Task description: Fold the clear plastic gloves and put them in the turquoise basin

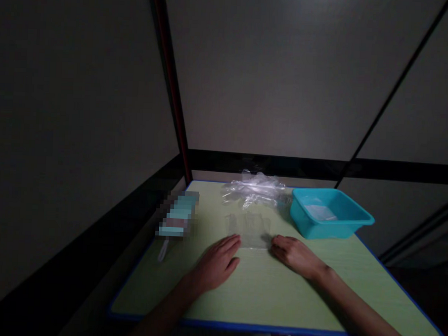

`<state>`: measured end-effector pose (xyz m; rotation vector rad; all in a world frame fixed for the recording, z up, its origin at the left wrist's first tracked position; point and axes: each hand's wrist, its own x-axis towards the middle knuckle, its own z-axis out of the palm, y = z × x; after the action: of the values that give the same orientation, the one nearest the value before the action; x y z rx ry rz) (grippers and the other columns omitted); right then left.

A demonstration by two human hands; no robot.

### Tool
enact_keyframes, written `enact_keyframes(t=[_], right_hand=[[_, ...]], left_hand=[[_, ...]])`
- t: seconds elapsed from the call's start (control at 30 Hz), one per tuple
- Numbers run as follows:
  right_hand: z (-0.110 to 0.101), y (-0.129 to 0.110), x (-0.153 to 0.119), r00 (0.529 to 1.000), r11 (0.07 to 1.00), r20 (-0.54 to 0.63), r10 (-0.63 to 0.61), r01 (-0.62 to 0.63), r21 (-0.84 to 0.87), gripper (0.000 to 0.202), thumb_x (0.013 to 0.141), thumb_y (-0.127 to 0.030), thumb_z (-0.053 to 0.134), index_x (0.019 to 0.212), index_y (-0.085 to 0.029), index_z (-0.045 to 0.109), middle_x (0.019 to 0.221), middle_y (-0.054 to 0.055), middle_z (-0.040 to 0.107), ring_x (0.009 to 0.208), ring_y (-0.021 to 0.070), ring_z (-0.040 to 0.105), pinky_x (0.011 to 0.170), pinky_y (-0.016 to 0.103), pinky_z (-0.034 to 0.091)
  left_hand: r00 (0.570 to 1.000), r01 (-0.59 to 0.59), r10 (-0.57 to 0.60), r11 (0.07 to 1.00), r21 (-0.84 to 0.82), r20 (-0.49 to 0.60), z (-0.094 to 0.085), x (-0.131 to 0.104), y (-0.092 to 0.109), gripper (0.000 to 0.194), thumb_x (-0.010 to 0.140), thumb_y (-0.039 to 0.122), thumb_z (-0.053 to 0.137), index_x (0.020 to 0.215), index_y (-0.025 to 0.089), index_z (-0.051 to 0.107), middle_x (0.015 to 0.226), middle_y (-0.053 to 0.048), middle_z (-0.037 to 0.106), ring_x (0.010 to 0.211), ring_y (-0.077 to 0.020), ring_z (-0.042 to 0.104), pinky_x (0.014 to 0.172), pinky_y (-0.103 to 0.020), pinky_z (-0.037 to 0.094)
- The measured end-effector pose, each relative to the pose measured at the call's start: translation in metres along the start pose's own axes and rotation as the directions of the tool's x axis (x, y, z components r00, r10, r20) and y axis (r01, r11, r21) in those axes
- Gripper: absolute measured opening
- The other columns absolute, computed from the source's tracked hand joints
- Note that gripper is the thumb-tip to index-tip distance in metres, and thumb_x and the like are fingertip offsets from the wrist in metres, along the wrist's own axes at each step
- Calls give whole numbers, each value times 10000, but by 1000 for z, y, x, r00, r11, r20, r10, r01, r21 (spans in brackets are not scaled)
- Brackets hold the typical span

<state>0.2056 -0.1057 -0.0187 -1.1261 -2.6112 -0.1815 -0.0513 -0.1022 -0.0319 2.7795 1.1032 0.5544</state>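
A clear plastic bag (pixel 254 232) lies flat on the table in front of me, faint against the pale green top. My left hand (pixel 217 263) rests at its near left side, fingers stretched out and the thumb apart. At the near right corner of the bag, my right hand (pixel 296 256) has its fingers curled in and pressed together on the edge. Just beyond is a loose pile of crumpled clear plastic bags (pixel 256 187). To the right stands a turquoise plastic basin (pixel 325 229) with a flat, whitish clear piece (pixel 321 212) inside.
A blurred-out flat light-blue object (pixel 179 215) with a pale loop (pixel 163 250) lies at the table's left edge. The pale green table (pixel 263 298) has a blue rim. Grey wall panels (pixel 268 90) close in behind and on the left.
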Motion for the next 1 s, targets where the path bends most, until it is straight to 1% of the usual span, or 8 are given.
enact_keyframes(t=[0.1, 0.23, 0.4, 0.57, 0.73, 0.8, 0.87, 1.0], right_hand=[[2, 3, -1, 1000, 999, -1, -22, 22, 25, 276, 891, -207, 314, 765, -157, 554, 729, 50, 582, 664, 158, 561, 623, 273, 439], [4, 7, -3, 998, 995, -14, -62, 63, 78, 272, 889, -218, 307, 848, -160, 569, 843, 80, 618, 752, 154, 590, 661, 262, 469], [3, 8, -1, 998, 962, -64, 24, -6, 273, 233, 880, -244, 354, 968, -163, 554, 936, 86, 617, 830, 156, 593, 739, 269, 474], [0, 8, 5, 997, 935, -57, 49, -26, 353, 257, 886, -264, 346, 899, -164, 583, 849, 82, 609, 790, 170, 577, 716, 292, 467], [-6, 7, 7, 990, 918, -111, 87, -36, 396, 242, 873, -277, 378, 857, -168, 593, 854, 91, 600, 816, 183, 552, 716, 313, 449], [-9, 6, 7, 987, 909, -132, 90, -27, 416, 214, 865, -267, 394, 852, -172, 586, 884, 91, 599, 852, 189, 540, 747, 327, 436], [-11, 3, 8, 984, 891, -140, 107, -32, 452, 190, 861, -255, 398, 838, -176, 570, 936, 91, 593, 904, 194, 526, 791, 339, 415], [-11, -2, 10, 972, 815, -106, 209, -113, 568, 172, 868, -284, 370, 838, -183, 507, 1007, 95, 580, 956, 199, 520, 822, 336, 399]], left_hand=[[1000, 6, -6, 1000, -21, -11, 0, 0, 0, 416, 807, 218, 447, 1219, 177, 410, 1281, -65, 432, 1187, -161, 370, 1003, -308, 307], [1000, 9, -11, 999, -48, -24, 0, -1, 0, 425, 796, 209, 462, 1217, 192, 407, 1279, -55, 435, 1184, -160, 373, 999, -311, 316], [999, 38, -41, 996, -76, -28, -1, 1, 0, 417, 786, 199, 477, 1199, 196, 423, 1264, -48, 450, 1165, -158, 394, 995, -307, 320], [998, 60, -62, 995, -79, -24, -2, 2, 0, 408, 789, 215, 476, 1194, 184, 435, 1246, -61, 469, 1144, -174, 418, 984, -321, 330], [995, 84, -89, 991, -106, -47, 0, 4, -1, 378, 779, 213, 490, 1156, 198, 476, 1212, -49, 501, 1107, -175, 449, 961, -318, 351], [989, 111, -125, 979, -171, -76, 2, 7, -3, 340, 766, 190, 496, 1105, 198, 517, 1159, -46, 539, 1067, -179, 473, 945, -322, 358], [975, 150, -190, 944, -293, -113, 4, 11, -6, 288, 744, 148, 498, 1018, 198, 569, 1080, -43, 580, 1012, -184, 501, 923, -331, 367], [942, 192, -294, 869, -456, -164, 3, 19, -11, 177, 724, 97, 470, 799, 178, 608, 922, -44, 623, 893, -171, 546, 849, -305, 402]])
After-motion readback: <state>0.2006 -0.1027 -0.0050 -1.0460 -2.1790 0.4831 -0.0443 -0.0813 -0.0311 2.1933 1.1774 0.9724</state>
